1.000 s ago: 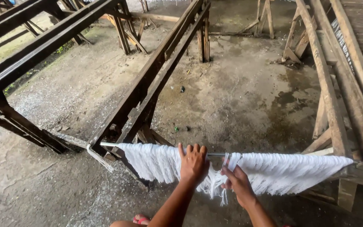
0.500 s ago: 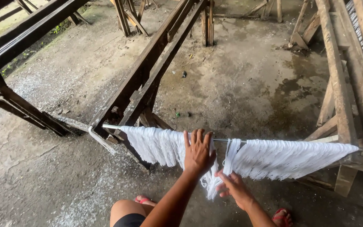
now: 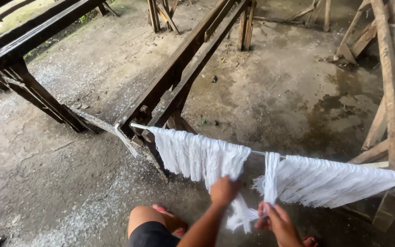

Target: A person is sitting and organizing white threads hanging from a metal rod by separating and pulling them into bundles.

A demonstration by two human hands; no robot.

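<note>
below rod, left hand and right hand both grip white yarn; open floor at left.

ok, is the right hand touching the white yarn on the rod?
Touching. In the head view the right hand pinches a narrow hank of the white yarn that hangs from the metal rod; the strands run straight into its fingers with no gap.

The right hand was cut off at the bottom edge. White yarn hid most of the metal rod and the left hand's fingertips.
</note>
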